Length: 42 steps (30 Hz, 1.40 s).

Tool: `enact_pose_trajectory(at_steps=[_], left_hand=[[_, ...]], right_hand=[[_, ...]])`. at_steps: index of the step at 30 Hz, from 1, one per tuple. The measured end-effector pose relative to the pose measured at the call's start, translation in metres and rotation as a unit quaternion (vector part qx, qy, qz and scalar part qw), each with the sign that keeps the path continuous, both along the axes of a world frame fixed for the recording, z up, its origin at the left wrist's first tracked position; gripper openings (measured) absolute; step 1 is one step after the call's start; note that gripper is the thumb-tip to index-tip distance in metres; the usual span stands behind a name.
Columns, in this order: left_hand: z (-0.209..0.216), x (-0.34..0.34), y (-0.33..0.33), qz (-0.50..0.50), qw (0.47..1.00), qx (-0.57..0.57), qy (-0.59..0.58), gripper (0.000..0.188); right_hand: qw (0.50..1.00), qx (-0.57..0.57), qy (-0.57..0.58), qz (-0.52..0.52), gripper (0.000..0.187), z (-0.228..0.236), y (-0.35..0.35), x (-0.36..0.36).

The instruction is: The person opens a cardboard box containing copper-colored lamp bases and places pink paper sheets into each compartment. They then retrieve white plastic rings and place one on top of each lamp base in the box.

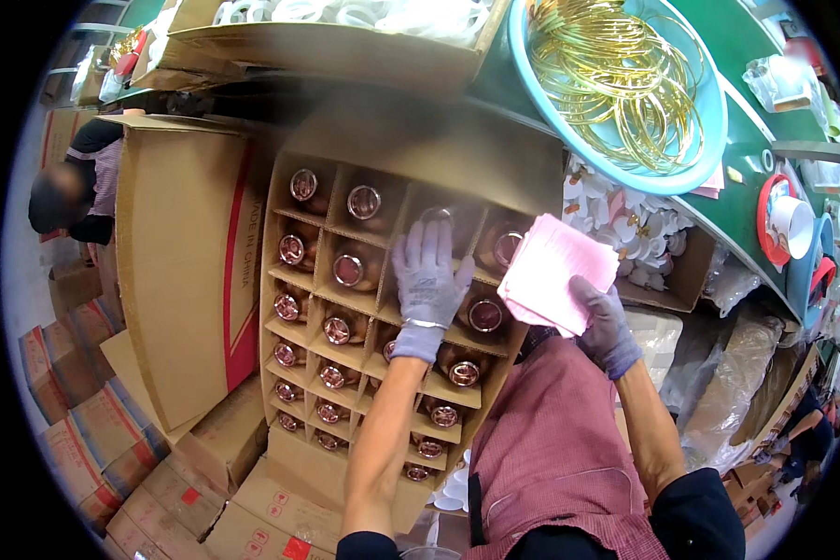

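An open cardboard carton with cardboard dividers holds rows of pinkish glass vessels with shiny round rims, one per compartment. My left hand, in a grey glove, reaches over the carton. Its fingers are stretched out toward the far middle compartment, at the rim of the glass vessel there; whether they touch it I cannot tell. At the carton's right edge, my gloved right hand grips a stack of pink paper sheets, thumb on top. Part of the middle column is hidden under my left hand and forearm.
Gold rings fill a light blue basin at the back right. A box of white pieces stands below it. Closed cartons are stacked at left, near another person. A tall carton flap rises left.
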<state>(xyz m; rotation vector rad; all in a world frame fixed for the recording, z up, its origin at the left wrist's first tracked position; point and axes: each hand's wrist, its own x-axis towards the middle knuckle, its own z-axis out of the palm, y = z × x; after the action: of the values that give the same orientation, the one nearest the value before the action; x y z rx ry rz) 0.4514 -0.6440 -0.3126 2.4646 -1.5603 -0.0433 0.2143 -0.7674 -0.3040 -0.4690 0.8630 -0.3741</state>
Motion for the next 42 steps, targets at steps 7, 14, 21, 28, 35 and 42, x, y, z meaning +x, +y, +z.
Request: enact_pose_trajectory(at_steps=[7, 14, 21, 28, 35, 42], left_hand=[[0.058, -0.014, 0.009, 0.145, 0.817, -0.004, 0.558, 0.046], [0.073, -0.002, 0.071, 0.25, 0.652, -0.111, 0.707, 0.023], [0.074, 0.017, 0.135, 0.28, 0.536, -0.264, 0.751, 0.034], [0.079, 0.008, 0.129, 0.3, 0.528, -0.273, 0.746, 0.026], [0.082, 0.038, 0.13, 0.214, 0.494, -0.294, 0.79, 0.075], [0.069, 0.09, 0.063, 0.362, 0.666, -0.304, 0.577, 0.024]], right_hand=[[0.993, 0.005, 0.077, 0.089, 0.045, 0.025, 0.018, 0.034], [0.98, 0.0, 0.028, 0.197, 0.049, 0.032, 0.032, 0.054], [0.993, -0.011, -0.001, 0.114, 0.045, 0.039, 0.032, 0.063], [0.977, 0.103, -0.037, 0.183, 0.044, 0.038, 0.053, 0.084], [0.969, -0.008, 0.0, 0.245, 0.044, 0.042, 0.047, 0.132], [0.928, -0.278, 0.031, 0.246, 0.043, -0.026, 0.017, 0.105]])
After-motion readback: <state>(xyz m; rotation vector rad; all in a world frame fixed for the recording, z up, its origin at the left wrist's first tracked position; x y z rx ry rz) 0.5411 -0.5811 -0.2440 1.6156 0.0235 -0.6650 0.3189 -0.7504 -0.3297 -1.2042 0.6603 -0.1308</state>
